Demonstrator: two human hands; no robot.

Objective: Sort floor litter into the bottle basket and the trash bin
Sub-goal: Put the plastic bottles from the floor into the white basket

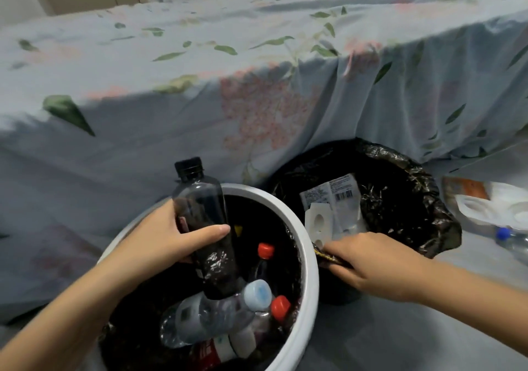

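Note:
My left hand (pixel 168 238) grips a clear plastic bottle with a black cap (pixel 200 199), held upright over the white bottle basket (pixel 310 259). Several bottles with red and pale blue caps lie inside that basket. To its right stands the trash bin (pixel 400 196), lined with a black bag and holding white packaging with a barcode (pixel 331 196). My right hand (pixel 371 262) pinches a dark crumpled wrapper (pixel 325 255) at the bin's near rim.
A bed with a pale blue floral sheet (pixel 228 85) rises directly behind both containers. On the floor at the right lie a white and orange package (pixel 485 199) and a clear bottle with a blue cap (pixel 511 239).

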